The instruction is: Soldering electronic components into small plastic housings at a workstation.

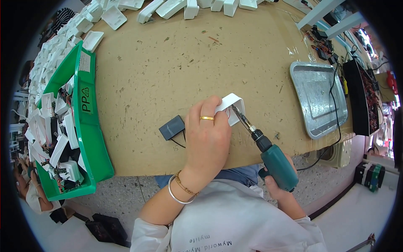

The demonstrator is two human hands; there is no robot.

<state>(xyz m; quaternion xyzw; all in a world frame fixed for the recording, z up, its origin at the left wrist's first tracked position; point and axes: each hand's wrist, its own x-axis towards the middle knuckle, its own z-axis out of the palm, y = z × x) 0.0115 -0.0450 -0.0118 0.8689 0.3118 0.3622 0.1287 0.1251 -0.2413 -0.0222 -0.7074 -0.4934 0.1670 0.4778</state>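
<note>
My left hand (207,132), with a ring and bracelets at the wrist, pinches a small white plastic housing (230,101) above the table. A thin red wire shows inside the housing. My right hand (277,185) is wrapped round the teal-green body of a corded soldering gun (279,167); the tool hides part of its fingers. The slim metal tip reaches into the open side of the housing, though I cannot tell whether it touches anything there. Just left of my left hand, a dark grey box (172,127) with a black cable lies on the table.
A green bin (94,147) full of white housings with wires and boards stands at the left edge. White housings (114,17) pile up along the far left and far edge. On the right are a metal tray (321,101), crossed by a black cable, and a black box (362,98).
</note>
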